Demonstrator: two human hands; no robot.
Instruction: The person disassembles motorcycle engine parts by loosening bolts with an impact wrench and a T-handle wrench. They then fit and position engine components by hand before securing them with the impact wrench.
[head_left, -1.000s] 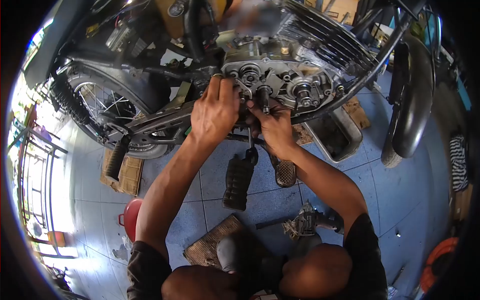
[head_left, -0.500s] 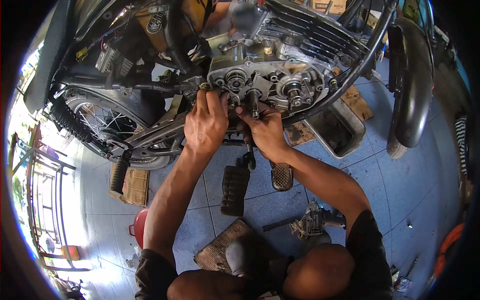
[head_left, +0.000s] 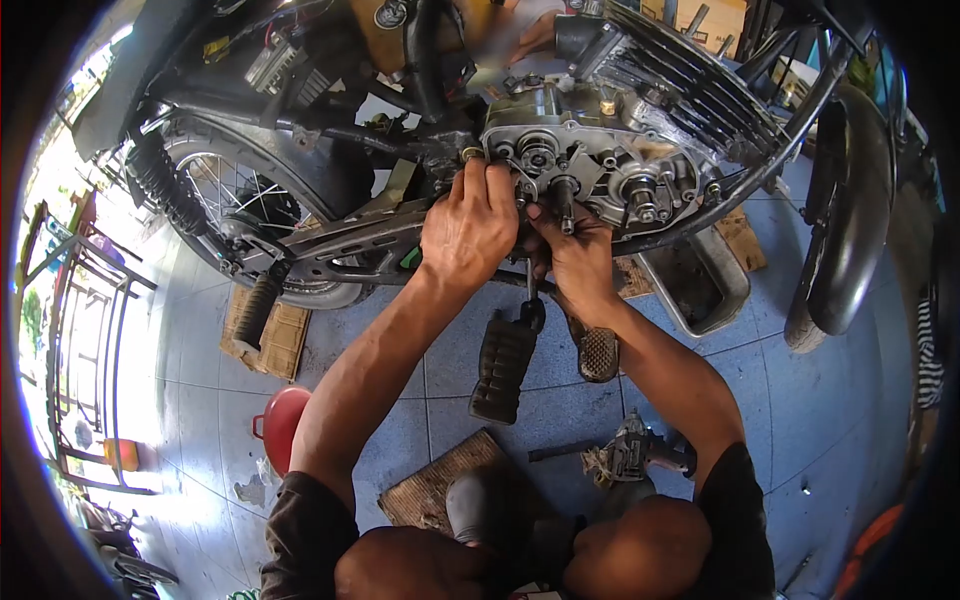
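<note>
An opened motorcycle engine shows its bare shafts and gears. My left hand is at the lower left corner of the casing, its fingers bent and pressed together against the engine; what they grip is hidden. Just right of it, my right hand reaches under the protruding shaft, thumb and fingers closed at the casing's lower edge on something too small to make out. A black rubber footrest and a metal pedal are below my hands.
A metal tray lies under the engine at the right. Near my knees are a power tool and a cardboard piece. A red container stands at the left. Another person's hand shows behind the engine.
The view has shifted, so the engine and my hands appear farther right than half a second ago. Both hands keep much the same grip and place at the casing.
</note>
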